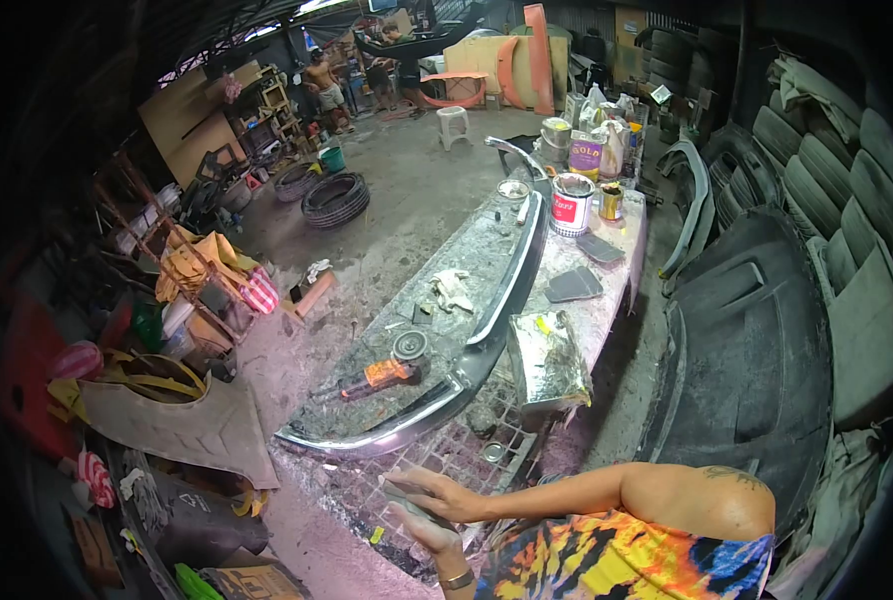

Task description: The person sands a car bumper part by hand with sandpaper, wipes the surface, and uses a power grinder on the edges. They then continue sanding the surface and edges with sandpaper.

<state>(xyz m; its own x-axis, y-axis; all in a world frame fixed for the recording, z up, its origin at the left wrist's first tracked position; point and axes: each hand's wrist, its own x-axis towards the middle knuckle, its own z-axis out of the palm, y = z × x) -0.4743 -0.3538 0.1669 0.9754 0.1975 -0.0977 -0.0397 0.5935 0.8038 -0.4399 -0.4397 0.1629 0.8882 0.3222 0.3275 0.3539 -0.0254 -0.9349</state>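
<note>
At the bottom centre, my right hand has its fingers together over a thin grey piece, which looks like a sheet or pad. Just below it, my left hand, with a band at the wrist, holds the same piece from the other side, its fingers partly hidden. Both hands are above the near end of a metal grid. Beyond them lies a long dark bumper with a shiny chrome strip, along the worktable.
An orange power tool, a glove and a foil-covered box are on the worktable. Paint cans stand farther back. A black hood leans at right. In the background are people, tires and a white stool.
</note>
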